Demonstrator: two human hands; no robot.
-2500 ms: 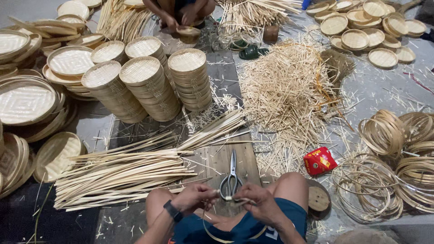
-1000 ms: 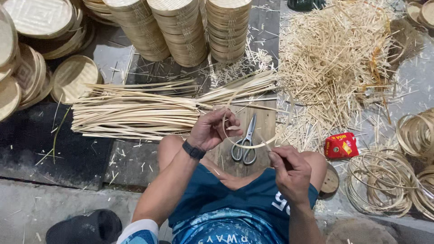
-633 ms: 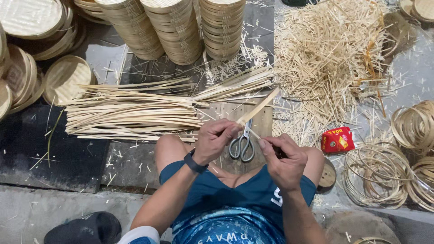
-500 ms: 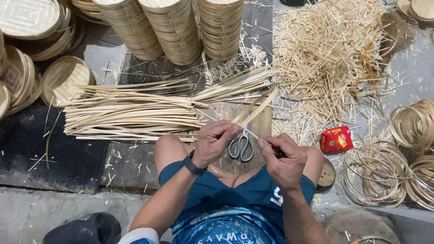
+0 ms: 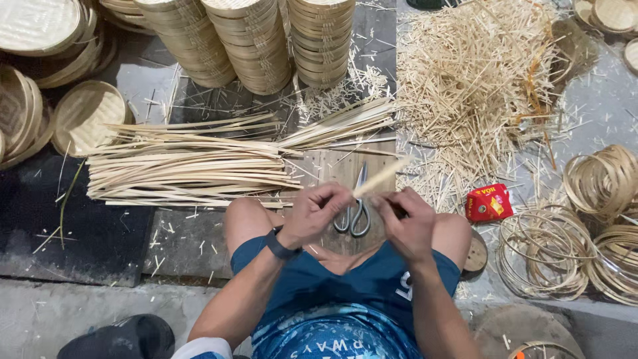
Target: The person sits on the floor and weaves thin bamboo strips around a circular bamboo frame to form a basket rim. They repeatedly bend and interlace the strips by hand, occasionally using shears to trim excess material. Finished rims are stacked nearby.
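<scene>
At nine o'clock, woven round trays (image 5: pixel 83 116) lean in stacks, partly cut off by the edge. A long bundle of bamboo strips (image 5: pixel 193 163) lies on the floor at ten o'clock of the left hand (image 5: pixel 314 213). That hand is closed around the lower end of a pale bamboo strip (image 5: pixel 380 178), which slants up towards one o'clock. Scissors (image 5: pixel 355 206) lie between the hands, their handles partly hidden. The right hand (image 5: pixel 405 223) is curled shut at the strip's base; whether it pinches the strip is hard to tell. A red packet (image 5: pixel 488 203) and bamboo hoops (image 5: pixel 598 199) sit at three o'clock.
</scene>
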